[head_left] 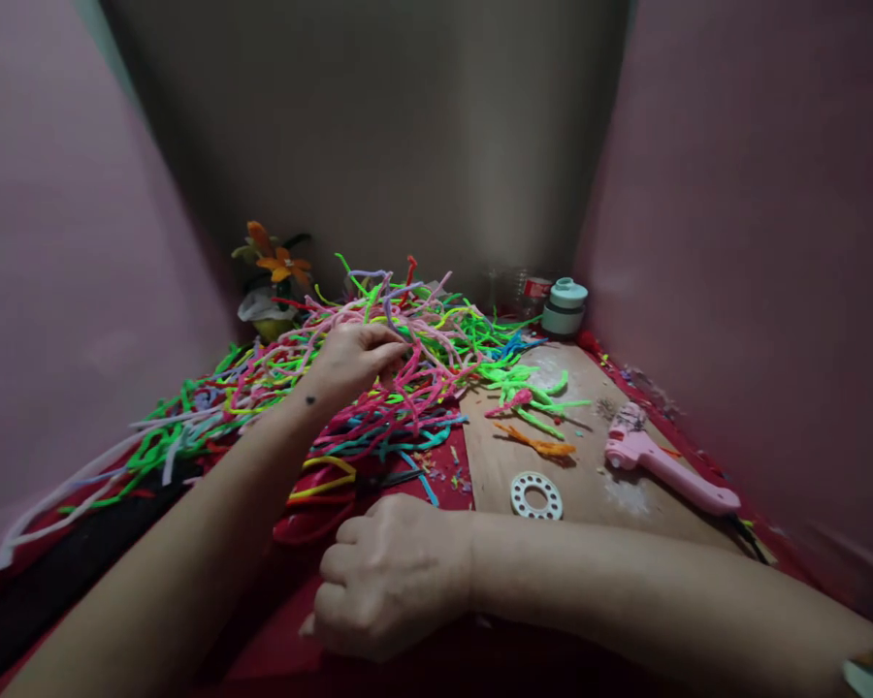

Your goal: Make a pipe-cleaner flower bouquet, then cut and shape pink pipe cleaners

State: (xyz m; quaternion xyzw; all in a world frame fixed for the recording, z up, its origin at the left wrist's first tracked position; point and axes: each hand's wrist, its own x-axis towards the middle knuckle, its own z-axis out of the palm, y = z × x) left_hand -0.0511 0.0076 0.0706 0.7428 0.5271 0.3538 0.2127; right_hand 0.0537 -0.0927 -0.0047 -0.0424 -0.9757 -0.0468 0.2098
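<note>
A large tangled heap of coloured pipe cleaners (436, 330) in pink, green, yellow, blue and red lies in the middle of the table. My left hand (360, 361) reaches over it, thumb and fingertips pinched on a pink pipe cleaner (413, 361) among the others. Nearer to me, my right hand (393, 577) rests low over the red cloth (262, 640) with its fingers curled in. Whatever is inside that fist, if anything, is hidden. Just beyond it lie scissors (393, 479) with red handles, beside a yellow pipe cleaner (327, 463).
On the right a wooden board (582, 373) carries a pink glue gun (669, 470), a white ring with holes (518, 496), orange twisted pieces (534, 442) and a green pipe-cleaner bunch (531, 393). A lidded jar (564, 308) and an orange flower (283, 264) stand behind. Pink panels (763, 242) flank the table.
</note>
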